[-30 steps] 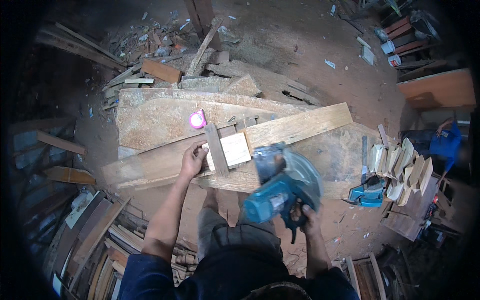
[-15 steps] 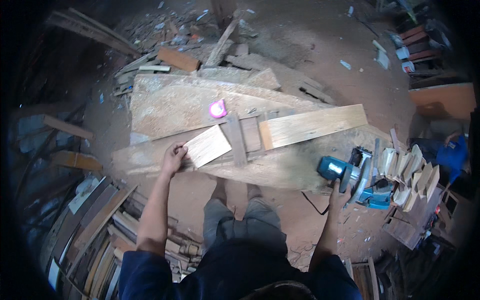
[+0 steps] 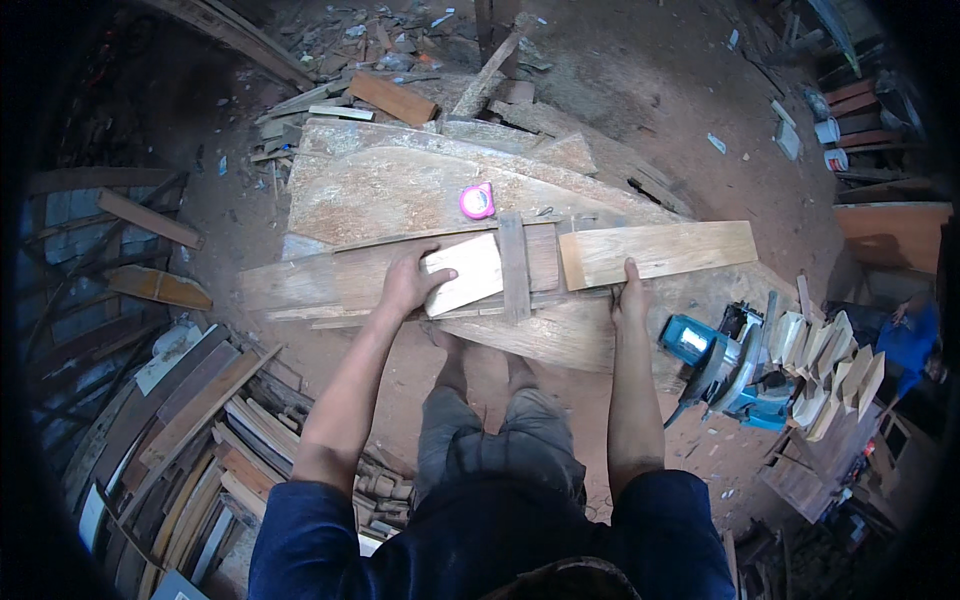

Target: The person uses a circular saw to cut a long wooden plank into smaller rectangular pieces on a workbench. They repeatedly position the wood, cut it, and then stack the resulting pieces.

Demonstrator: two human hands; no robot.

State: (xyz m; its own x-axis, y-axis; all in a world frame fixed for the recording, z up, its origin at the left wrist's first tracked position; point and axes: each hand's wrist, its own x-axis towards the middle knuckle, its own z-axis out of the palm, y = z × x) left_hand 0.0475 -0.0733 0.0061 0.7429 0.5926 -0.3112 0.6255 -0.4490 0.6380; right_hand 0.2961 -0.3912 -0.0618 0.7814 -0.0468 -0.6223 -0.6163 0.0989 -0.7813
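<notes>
My left hand grips the left end of a short pale board, thumb on top and fingers along its far side. The board lies against a dark wooden crosspiece on the workbench. To the right, my right hand holds the near edge of a longer pale board, thumb on its top face and fingers hidden below. A teal circular saw rests on the bench's right end, with neither hand on it. Beyond the boards sits a pink tape measure.
The workbench top is sawdust-covered. Cut wood pieces are stacked by the saw. Planks lean at lower left, and offcuts lie beyond the bench. A person in blue is at the far right.
My right hand has let go of the circular saw and moved left to the longer board. My left hand has slid the short board right, up near the crosspiece. The view has shifted slightly.
</notes>
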